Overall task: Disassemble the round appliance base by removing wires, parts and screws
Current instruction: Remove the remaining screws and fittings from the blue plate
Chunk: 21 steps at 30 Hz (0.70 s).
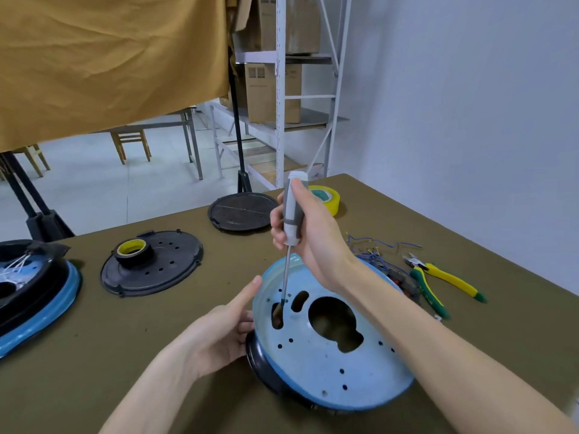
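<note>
The round appliance base (329, 368) lies tilted on the table in front of me, a light blue plate with several holes and a black rim underneath. My right hand (310, 236) grips the grey handle of a screwdriver (293, 214). Its shaft points down and its tip sits at a spot near the plate's upper left slot. My left hand (225, 330) holds the base's left edge, thumb stretched up along the rim, fingers curled under it. A bundle of blue wires (376, 249) lies on the table behind the base.
Yellow-green pliers (438, 280) lie to the right. A black cover with a tape roll (152, 261) on it sits at left, another black disc (242, 211) further back, yellow tape (326, 198) behind it. A second blue-and-black base (34, 296) is at far left.
</note>
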Available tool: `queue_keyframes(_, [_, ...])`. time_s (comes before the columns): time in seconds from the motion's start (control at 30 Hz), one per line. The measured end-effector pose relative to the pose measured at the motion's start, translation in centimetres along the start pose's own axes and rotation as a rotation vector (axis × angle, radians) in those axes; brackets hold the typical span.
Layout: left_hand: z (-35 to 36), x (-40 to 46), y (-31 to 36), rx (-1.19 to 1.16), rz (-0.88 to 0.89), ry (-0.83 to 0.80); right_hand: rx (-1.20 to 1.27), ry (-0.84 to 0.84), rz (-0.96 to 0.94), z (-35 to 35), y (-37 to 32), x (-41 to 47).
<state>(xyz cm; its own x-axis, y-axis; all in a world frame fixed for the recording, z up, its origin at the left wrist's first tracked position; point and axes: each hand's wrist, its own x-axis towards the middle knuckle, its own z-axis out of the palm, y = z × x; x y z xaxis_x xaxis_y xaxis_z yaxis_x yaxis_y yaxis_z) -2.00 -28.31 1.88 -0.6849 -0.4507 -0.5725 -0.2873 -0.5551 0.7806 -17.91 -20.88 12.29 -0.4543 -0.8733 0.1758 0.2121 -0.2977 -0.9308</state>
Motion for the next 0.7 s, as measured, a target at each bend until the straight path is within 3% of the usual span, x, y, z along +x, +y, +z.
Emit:
queue_keyframes(0.33, [-0.4,-0.2,-0.5,-0.04,-0.049,-0.083,-0.049,-0.01,-0.174,0.4,2.7,1.0])
queue_keyframes(0.7, [-0.4,0.1,-0.7,-0.032,-0.042,-0.061,-0.057,0.008,-0.163,0.5,3.1,0.7])
